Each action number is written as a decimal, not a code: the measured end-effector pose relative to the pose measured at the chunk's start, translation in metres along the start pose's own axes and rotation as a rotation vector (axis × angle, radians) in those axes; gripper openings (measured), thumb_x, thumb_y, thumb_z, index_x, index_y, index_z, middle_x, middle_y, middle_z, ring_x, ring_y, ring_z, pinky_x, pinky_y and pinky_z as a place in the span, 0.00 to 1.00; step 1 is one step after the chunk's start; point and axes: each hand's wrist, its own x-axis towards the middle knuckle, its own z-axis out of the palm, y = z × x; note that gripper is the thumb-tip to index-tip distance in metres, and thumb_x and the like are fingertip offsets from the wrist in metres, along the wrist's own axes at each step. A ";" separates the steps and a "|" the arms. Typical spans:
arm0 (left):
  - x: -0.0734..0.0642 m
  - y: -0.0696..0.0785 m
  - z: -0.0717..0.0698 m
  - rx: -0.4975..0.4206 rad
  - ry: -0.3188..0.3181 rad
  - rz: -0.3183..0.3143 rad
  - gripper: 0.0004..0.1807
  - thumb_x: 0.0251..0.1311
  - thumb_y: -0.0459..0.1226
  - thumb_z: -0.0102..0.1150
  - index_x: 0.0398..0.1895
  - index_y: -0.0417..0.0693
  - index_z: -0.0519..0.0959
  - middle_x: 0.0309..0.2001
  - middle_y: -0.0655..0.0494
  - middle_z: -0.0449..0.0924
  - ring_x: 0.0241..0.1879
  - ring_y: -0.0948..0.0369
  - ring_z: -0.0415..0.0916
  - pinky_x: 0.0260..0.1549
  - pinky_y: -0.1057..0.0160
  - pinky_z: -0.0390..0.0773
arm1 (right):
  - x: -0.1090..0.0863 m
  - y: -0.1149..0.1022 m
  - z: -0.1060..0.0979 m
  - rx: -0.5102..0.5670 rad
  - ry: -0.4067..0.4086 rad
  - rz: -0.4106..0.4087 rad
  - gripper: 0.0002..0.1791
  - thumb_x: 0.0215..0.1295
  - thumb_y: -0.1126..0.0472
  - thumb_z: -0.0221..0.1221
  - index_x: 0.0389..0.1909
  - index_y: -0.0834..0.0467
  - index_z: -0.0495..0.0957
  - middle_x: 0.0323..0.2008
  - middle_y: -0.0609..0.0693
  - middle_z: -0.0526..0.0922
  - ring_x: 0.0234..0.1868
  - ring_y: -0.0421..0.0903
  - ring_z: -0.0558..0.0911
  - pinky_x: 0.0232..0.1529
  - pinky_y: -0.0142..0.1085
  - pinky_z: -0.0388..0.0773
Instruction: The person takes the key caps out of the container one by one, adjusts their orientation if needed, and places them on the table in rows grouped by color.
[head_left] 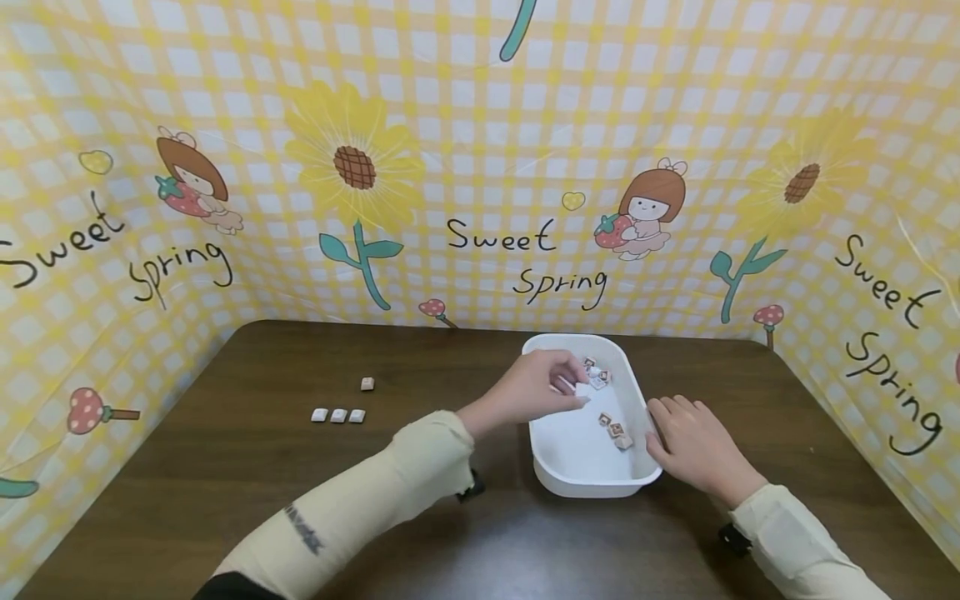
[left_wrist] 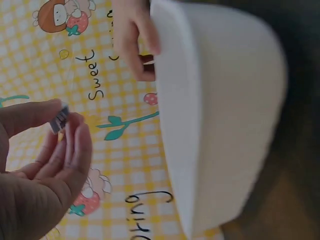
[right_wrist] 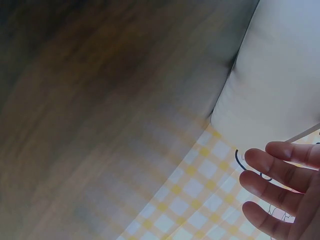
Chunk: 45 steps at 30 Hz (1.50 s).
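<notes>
Over the white plastic basin, my left hand pinches a small keycap between thumb and fingertips. Inside the basin lie several loose keycaps, some with brown printed pictures, grouped along its far and right parts. My right hand rests against the basin's right rim. Its fingers look extended and slightly bent in the right wrist view, where the thumb is hidden. To the left on the table, three white keycaps stand in a row, with one more keycap behind them.
Brown wooden table lies under everything. A yellow checked cloth with flowers and lettering rises behind the table and along both sides.
</notes>
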 end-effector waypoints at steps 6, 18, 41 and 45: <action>-0.027 -0.018 -0.010 -0.055 0.016 -0.002 0.11 0.52 0.32 0.66 0.39 0.44 0.80 0.40 0.50 0.84 0.36 0.63 0.81 0.38 0.71 0.80 | -0.001 0.000 0.001 0.000 -0.006 0.011 0.18 0.56 0.55 0.56 0.42 0.64 0.76 0.36 0.55 0.81 0.36 0.50 0.76 0.33 0.43 0.72; -0.068 -0.030 -0.034 0.038 0.041 0.051 0.12 0.52 0.33 0.67 0.42 0.50 0.84 0.31 0.58 0.83 0.29 0.67 0.77 0.32 0.70 0.80 | -0.001 0.001 0.002 -0.001 0.002 0.004 0.19 0.56 0.55 0.55 0.43 0.65 0.76 0.36 0.56 0.81 0.37 0.52 0.77 0.35 0.45 0.73; -0.119 -0.092 -0.064 -0.038 0.069 -0.164 0.17 0.54 0.34 0.65 0.47 0.37 0.80 0.39 0.45 0.84 0.37 0.62 0.82 0.35 0.68 0.80 | -0.001 0.001 0.001 0.008 0.011 -0.008 0.18 0.56 0.56 0.55 0.42 0.65 0.75 0.35 0.56 0.81 0.36 0.51 0.76 0.35 0.46 0.73; -0.123 -0.103 -0.081 0.133 0.180 -0.165 0.10 0.50 0.34 0.68 0.38 0.42 0.82 0.33 0.51 0.85 0.32 0.63 0.82 0.31 0.68 0.78 | -0.001 0.001 0.001 0.010 -0.001 -0.002 0.18 0.57 0.55 0.55 0.43 0.65 0.75 0.36 0.57 0.81 0.37 0.52 0.77 0.36 0.46 0.74</action>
